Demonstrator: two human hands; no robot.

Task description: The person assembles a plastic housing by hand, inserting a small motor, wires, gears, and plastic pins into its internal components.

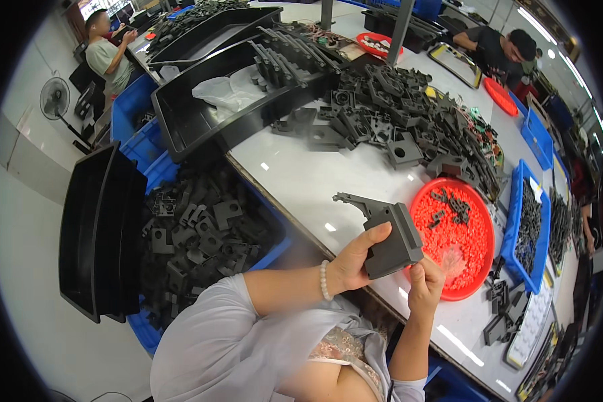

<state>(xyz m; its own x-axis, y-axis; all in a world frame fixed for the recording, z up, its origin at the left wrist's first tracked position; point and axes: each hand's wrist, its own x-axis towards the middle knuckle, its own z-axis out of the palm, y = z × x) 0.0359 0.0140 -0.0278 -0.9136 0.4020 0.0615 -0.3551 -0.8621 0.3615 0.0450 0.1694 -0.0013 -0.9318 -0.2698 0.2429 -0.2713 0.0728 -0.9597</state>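
Note:
A dark grey plastic housing (392,242) with a long bracket-like arm is held up over the near edge of the white table. My left hand (355,262) grips it, thumb across its face and the other fingers hidden behind. At the housing's lower right corner, my right hand (427,285) is closed, thumb and curled fingers on the edge. Whether a small part sits between those fingers cannot be seen. Just beyond the right hand is a round red tray (487,254) of small orange-red pieces (442,234), with several small black clips (457,208) on top.
Dark plastic parts (382,114) are heaped on the white table (281,161). Left stand a blue bin (275,244) of similar parts and black trays (97,234). A blue basket (544,234) holds thin black pieces at right. Two people (107,57) (499,53) sit farther off.

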